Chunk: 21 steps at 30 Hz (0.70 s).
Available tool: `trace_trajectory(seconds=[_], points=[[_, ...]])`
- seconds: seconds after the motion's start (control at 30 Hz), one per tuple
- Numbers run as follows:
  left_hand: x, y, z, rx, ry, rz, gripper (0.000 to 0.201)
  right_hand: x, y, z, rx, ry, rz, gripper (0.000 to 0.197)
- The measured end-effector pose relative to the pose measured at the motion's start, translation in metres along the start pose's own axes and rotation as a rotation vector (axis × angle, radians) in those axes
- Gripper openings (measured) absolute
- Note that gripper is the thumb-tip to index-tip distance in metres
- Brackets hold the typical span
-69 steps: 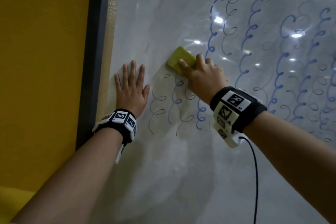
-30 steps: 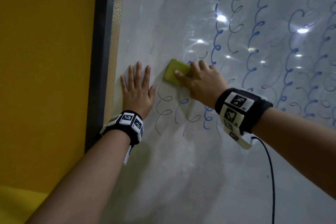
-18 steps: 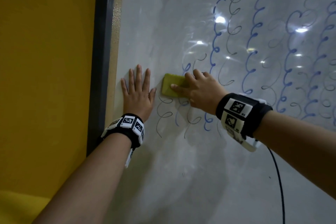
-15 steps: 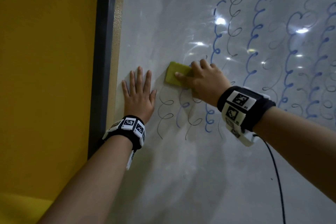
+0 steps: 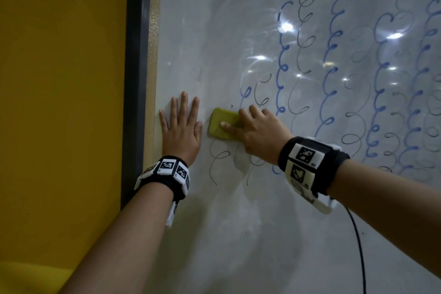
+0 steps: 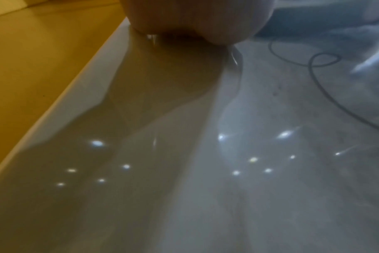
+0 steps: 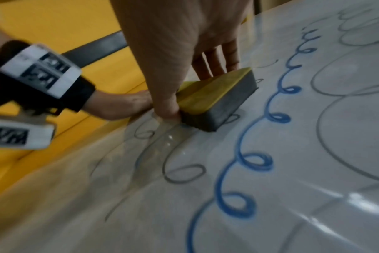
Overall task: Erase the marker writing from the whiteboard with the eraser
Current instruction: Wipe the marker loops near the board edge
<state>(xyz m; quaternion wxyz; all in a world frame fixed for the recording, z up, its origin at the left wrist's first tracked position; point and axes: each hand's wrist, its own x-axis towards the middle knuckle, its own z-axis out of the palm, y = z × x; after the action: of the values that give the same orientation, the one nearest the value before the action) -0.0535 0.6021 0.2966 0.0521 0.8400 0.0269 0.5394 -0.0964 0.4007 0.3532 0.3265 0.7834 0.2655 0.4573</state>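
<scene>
— On the whiteboard (image 5: pixel 238 234), near its left edge, where does the eraser (image 5: pixel 220 125) sit against the fingers?

— Under the right hand (image 5: pixel 259 135). The fingers reach across its yellow back, and in the right wrist view the thumb (image 7: pixel 167 109) presses one long side while the other fingertips curl over the far side, so the hand is clamped around it. Its pad lies flat on the board.

— And the left hand (image 5: pixel 180 130)?

— Flat on the board just left of the eraser, fingers straight and slightly spread, holding nothing. A narrow gap separates its thumb from the eraser.

— What does the eraser look like?

— A rounded rectangular block: yellow-green top, dark grey pad (image 7: pixel 225 104) beneath.

— The writing?

— The marker writing (image 5: pixel 330 67) runs in vertical chains of blue and grey loops, mostly to the right of the eraser, with a few loops directly above and below it.
</scene>
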Motion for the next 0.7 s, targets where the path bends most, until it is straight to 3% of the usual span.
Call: trace_trajectory(seconds=[0.1,0.27,0.43,0.6,0.7], points=[[-0.001,0.002,-0.002,0.005,-0.011,-0.010,0.058,0.001,0.008,0.008,-0.020,0.029,-0.086,0.065],[0.000,0.002,-0.003,0.005,-0.027,-0.018,0.058,0.005,0.010,-0.004,-0.018,0.022,0.045,0.067],[-0.001,0.002,-0.005,0.013,-0.075,-0.023,0.058,-0.003,0.002,0.014,-0.064,0.035,-0.121,0.067],[0.000,0.003,-0.010,0.006,-0.088,-0.033,0.055,0.005,0.009,0.004,0.044,0.089,0.016,0.072],[-0.001,0.005,-0.014,0.014,-0.124,-0.033,0.056,-0.009,-0.005,0.014,0.030,0.074,-0.094,0.067]])
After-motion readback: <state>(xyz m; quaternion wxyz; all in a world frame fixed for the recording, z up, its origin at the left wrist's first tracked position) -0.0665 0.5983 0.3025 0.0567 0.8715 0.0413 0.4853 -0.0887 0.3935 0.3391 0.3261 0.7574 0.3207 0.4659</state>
